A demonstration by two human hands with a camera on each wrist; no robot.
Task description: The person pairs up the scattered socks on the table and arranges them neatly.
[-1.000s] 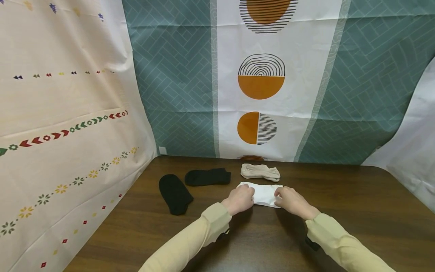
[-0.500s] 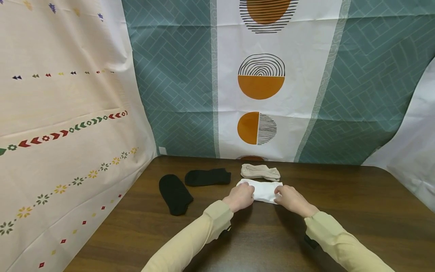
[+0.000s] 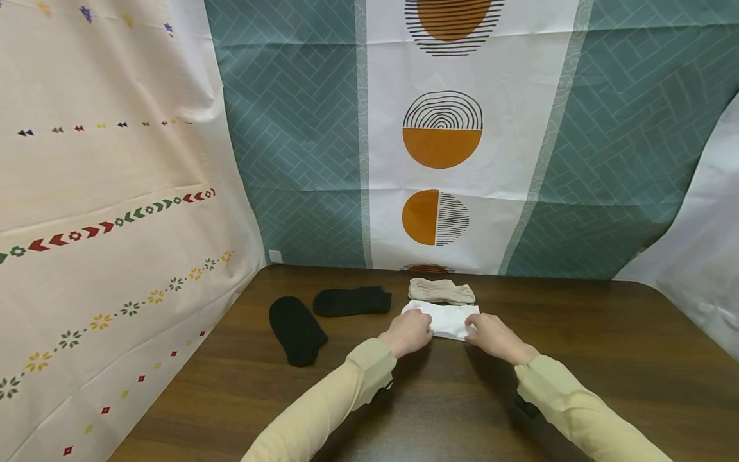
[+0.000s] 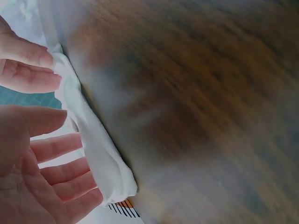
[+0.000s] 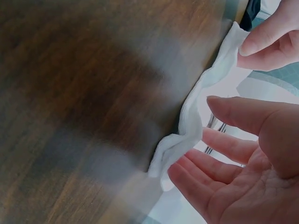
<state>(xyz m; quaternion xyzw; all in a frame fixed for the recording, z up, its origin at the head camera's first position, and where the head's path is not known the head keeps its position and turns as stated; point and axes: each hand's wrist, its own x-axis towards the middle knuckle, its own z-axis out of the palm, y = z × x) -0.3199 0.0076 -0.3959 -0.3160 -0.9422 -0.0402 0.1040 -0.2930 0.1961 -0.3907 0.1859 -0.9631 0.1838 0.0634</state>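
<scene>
A white sock (image 3: 448, 319) lies flat and crosswise on the table, just in front of a pair of ribbed beige socks (image 3: 441, 290). My left hand (image 3: 408, 331) touches its left end, my right hand (image 3: 494, 336) its right end. In the left wrist view, the left hand (image 4: 42, 163) has its fingers extended against the wavy edge of the sock (image 4: 96, 135), thumb apart from them. The right wrist view has the right hand (image 5: 247, 154) likewise, relaxed fingertips at the sock (image 5: 191, 112) and the thumb held off it.
To the left lie two black socks, one crosswise (image 3: 352, 301) and one slanted (image 3: 297, 330). The brown wooden table (image 3: 606, 346) reaches back to a teal and white patterned curtain (image 3: 294, 128). A cream embroidered cloth (image 3: 115, 276) hangs along the left side.
Both hands have slid the white sock a little farther back, so it now reaches the front edge of the beige socks. The black socks and beige socks stay where they were.
</scene>
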